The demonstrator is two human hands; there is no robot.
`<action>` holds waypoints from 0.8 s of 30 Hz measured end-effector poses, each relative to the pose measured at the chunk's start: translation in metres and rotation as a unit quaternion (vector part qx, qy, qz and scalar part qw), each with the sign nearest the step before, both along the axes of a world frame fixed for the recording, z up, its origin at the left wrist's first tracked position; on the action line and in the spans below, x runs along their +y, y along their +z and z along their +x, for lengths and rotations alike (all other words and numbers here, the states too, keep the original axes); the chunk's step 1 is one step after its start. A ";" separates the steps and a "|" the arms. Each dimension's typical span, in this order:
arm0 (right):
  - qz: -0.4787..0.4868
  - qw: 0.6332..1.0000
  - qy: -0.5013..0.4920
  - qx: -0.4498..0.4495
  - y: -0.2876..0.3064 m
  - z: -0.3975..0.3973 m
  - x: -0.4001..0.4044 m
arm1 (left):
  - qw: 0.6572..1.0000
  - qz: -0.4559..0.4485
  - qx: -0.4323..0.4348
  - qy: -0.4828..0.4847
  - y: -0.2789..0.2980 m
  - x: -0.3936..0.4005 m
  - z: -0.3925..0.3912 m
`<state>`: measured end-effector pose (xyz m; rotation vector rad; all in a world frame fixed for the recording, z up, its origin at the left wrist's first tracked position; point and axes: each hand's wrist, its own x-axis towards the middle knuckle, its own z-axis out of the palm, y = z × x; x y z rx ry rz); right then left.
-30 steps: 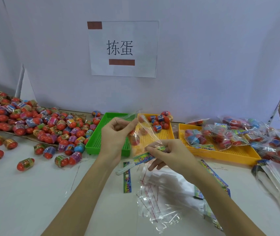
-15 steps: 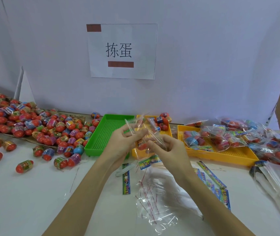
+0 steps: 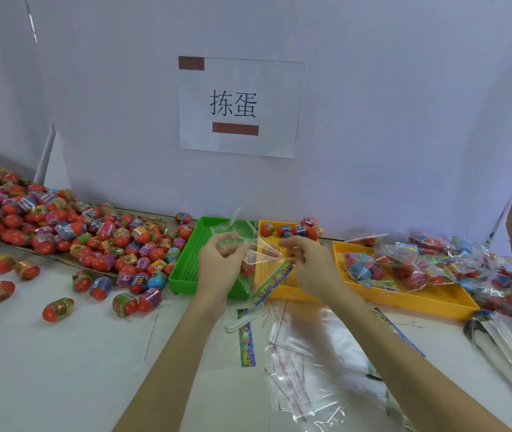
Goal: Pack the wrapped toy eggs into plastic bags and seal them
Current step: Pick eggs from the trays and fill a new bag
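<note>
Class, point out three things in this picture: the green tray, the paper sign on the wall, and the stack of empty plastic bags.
green tray (image 3: 186, 269): head view, on its perforated floor.
paper sign (image 3: 264, 88): head view, on blank paper right of the characters.
empty plastic bags (image 3: 310, 363): head view, on the top bag's middle.

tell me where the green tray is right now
In the head view the green tray sits centre-left, between the egg pile and a yellow tray, behind the left hand.

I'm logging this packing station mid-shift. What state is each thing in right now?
Clear plastic bag: held up between both hands, holding a red egg, not yet sealed.
Left hand: pinching the bag.
Right hand: pinching the bag.
Green perforated tray: no eggs seen in it.
Middle yellow tray: few eggs at far end.
Right yellow tray: holds filled bags.
Loose wrapped eggs: piled, unpacked.
</note>
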<state>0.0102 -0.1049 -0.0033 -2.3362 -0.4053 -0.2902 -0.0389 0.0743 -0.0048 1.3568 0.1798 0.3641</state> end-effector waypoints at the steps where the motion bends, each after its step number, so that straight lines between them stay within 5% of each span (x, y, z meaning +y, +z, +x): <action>1: -0.038 0.999 0.014 0.003 0.001 0.009 0.004 | 1.000 0.001 -0.004 -0.003 -0.001 -0.001 0.000; 4: -0.130 0.989 0.070 0.020 0.001 0.031 0.011 | 0.999 0.025 -0.011 -0.019 -0.002 -0.002 0.002; 9: -0.150 0.987 0.061 -0.016 -0.005 0.040 0.019 | 0.999 0.034 -0.007 -0.020 -0.002 0.001 0.003; 15: 0.118 0.992 0.005 -0.042 0.005 0.008 -0.012 | 0.998 0.047 -0.011 -0.051 0.001 0.001 -0.002; 20: 0.341 0.934 0.065 0.080 0.015 -0.034 -0.049 | 0.985 0.093 -0.021 -0.144 0.007 -0.013 -0.009; 24: 0.396 0.911 0.071 0.092 0.019 -0.056 -0.061 | 0.974 0.113 -0.024 -0.195 0.005 -0.030 -0.014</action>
